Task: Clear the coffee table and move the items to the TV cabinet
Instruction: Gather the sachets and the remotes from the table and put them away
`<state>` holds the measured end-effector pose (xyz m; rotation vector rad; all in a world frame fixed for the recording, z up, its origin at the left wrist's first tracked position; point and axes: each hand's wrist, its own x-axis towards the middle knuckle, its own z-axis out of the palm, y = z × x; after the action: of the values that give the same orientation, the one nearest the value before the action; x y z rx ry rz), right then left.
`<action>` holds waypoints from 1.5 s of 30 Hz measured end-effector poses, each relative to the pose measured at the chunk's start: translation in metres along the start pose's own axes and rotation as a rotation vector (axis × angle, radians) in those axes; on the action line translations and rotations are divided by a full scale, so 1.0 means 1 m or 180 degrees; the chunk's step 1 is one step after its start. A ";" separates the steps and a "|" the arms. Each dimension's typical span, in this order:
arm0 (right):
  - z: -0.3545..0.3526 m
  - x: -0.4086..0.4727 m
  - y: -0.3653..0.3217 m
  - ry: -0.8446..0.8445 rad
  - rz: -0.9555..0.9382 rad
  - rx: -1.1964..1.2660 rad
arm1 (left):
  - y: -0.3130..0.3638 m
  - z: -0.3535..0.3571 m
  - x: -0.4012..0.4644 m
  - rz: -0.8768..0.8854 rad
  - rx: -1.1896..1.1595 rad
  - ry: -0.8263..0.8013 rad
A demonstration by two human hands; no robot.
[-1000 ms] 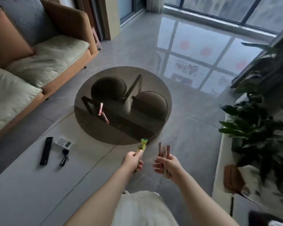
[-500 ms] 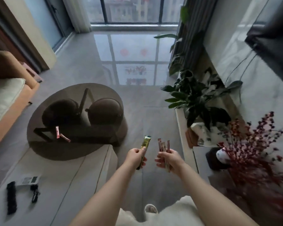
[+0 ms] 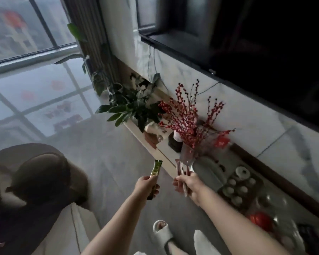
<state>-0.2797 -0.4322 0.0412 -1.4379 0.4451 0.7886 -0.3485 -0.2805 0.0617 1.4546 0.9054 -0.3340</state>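
TV cabinet [image 3: 166, 150] edge just ahead — left hand [image 3: 145, 186] gripping green sachet [image 3: 156, 170], right hand [image 3: 189, 184] gripping pink sachets [image 3: 181, 167]

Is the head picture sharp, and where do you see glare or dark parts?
Head view: soft motion blur overall; the tea tray on the TV cabinet is smeared. The glossy floor mirrors the window. The TV is nearly black. Straight lines bend from the wide angle.
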 end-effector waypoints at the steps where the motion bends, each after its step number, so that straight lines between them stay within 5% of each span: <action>1: -0.014 -0.008 0.006 0.0124 -0.0013 0.0104 | -0.003 0.012 -0.004 0.0000 0.0031 -0.0105; 13: -0.224 -0.104 0.076 0.1327 0.0043 0.0949 | -0.023 0.196 -0.072 0.0214 0.0957 -0.1187; 28: -0.501 -0.206 0.169 0.1912 0.0239 0.1341 | -0.124 0.490 -0.167 -0.0020 0.1300 -0.1752; 36: -0.586 -0.196 0.214 0.2099 0.0382 0.1901 | -0.177 0.600 -0.157 -0.0482 0.1601 -0.1935; 45: -0.662 -0.125 0.257 0.2342 0.0504 0.1594 | -0.241 0.705 -0.101 -0.0400 0.2066 -0.1904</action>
<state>-0.4258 -1.1180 -0.1275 -1.1826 1.2366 0.2057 -0.3526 -1.0078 -0.1294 1.7310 0.4025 -1.1698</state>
